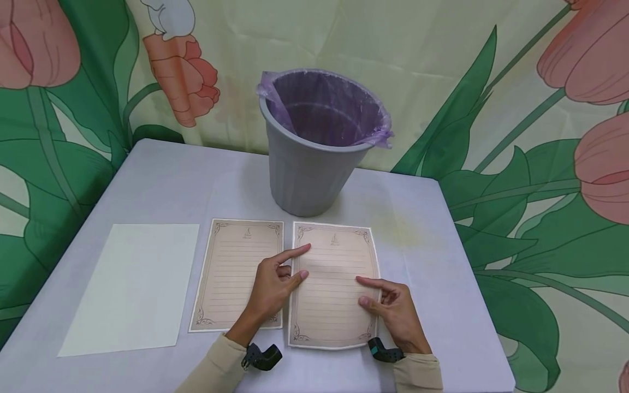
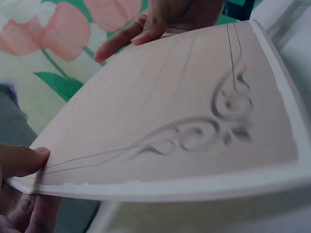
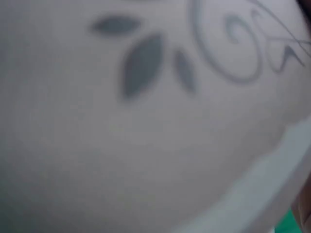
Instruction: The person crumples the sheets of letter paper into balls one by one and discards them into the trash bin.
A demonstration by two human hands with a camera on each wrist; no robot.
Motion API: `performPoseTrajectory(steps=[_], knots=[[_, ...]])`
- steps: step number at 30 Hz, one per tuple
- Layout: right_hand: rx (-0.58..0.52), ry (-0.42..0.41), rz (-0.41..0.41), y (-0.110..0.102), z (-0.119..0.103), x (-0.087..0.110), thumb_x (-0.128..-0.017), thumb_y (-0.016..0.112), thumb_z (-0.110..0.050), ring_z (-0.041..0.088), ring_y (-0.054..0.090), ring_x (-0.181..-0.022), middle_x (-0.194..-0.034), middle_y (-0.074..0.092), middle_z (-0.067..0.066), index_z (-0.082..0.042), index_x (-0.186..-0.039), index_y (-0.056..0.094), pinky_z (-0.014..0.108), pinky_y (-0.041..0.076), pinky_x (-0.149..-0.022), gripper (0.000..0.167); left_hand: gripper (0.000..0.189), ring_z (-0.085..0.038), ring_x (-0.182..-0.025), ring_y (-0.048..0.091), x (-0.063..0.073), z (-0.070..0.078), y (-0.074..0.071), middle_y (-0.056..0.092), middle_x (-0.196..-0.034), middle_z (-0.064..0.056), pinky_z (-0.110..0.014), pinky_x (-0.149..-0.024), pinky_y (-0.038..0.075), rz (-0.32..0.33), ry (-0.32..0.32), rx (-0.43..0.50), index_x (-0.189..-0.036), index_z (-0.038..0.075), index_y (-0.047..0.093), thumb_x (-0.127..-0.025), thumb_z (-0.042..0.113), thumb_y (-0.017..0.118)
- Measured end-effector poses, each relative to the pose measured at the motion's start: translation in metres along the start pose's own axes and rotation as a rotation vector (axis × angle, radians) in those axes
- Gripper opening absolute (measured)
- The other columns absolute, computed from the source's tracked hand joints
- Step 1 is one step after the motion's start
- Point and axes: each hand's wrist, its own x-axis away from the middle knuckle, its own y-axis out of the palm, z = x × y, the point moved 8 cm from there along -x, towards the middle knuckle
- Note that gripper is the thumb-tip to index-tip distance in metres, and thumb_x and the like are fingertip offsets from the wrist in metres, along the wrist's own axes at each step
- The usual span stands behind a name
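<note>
Beige lined paper sheet with ornamental corners [image 1: 331, 322] was held in front of a round grey plastic bin [image 1: 307, 177]

The held sheet was directly in front of the bin, on the person's side. It was raised and slightly bent above the white-covered bench [image 1: 452, 284]. The left hand [image 1: 272, 286] was in front of the bin, a little to its left. Its grip was pinching the left edge of the sheet, with the thumb on the printed face and fingers below, and the index finger was stretched along the face. The right hand [image 1: 399, 314] was in front of the bin and to its right. Its grip was pinching the right edge, with thumb and index finger on the face.

A second beige lined sheet of the same pattern [image 1: 236, 262] lay in front of the bin, to its left, and partly under the left forearm. A plain white paper sheet [image 1: 132, 289] lay farther to the left of the bin. A thin purple plastic bag [image 1: 278, 105] lined the bin and hung over its rim. Behind the bin was a pale yellow cloth with printed pink tulips [image 1: 442, 43].
</note>
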Motion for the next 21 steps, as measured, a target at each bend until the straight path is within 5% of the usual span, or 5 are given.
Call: performPoseTrajectory(steps=[2, 4, 15, 21], knots=[[-0.003, -0.019, -0.007, 0.0008, -0.002, -0.0001, -0.087, 0.085, -0.002, 0.015, 0.073, -0.118, -0.13, 0.076, -0.001, 0.004, -0.132, 0.071, 0.03, 0.063, -0.09, 0.048, 0.054, -0.001, -0.044, 0.043, 0.0005, -0.0008, -0.0024, 0.052, -0.051, -0.002, -0.017, -0.044, 0.04, 0.031, 0.004, -0.05, -0.144, 0.022, 0.068, -0.095, 0.001, 0.078], [-0.007, -0.032, -0.016, 0.0019, -0.0037, -0.0003, -0.087, 0.084, -0.001, 0.016, 0.075, -0.115, -0.127, 0.077, -0.002, 0.006, -0.132, 0.071, 0.031, 0.064, -0.089, 0.047, 0.054, 0.0, -0.043, 0.033, 0.0008, -0.0029, -0.0042, 0.043, -0.049, 0.002, -0.015, -0.042, 0.032, 0.053, -0.006, -0.067, -0.143, 0.023, 0.069, -0.094, 0.001, 0.079], [0.031, -0.037, -0.007, -0.0007, -0.0041, -0.0014, -0.087, 0.084, -0.002, 0.021, 0.079, -0.106, -0.119, 0.081, 0.006, 0.003, -0.131, 0.072, 0.034, 0.065, -0.084, 0.045, 0.053, -0.002, -0.053, 0.045, 0.0016, -0.0045, -0.0077, 0.06, -0.067, -0.006, -0.016, -0.048, 0.036, 0.096, -0.01, -0.066, -0.137, 0.018, 0.073, -0.09, -0.003, 0.082], [0.051, -0.089, -0.026, 0.0027, -0.0075, 0.0001, -0.088, 0.083, 0.001, 0.016, 0.075, -0.114, -0.13, 0.077, 0.004, 0.004, -0.129, 0.073, 0.034, 0.065, -0.085, 0.043, 0.053, -0.003, -0.052, 0.045, 0.0029, -0.0087, -0.0103, 0.057, -0.062, -0.003, -0.016, -0.046, 0.034, 0.145, -0.019, -0.128, -0.134, 0.024, 0.075, -0.089, -0.002, 0.083]])
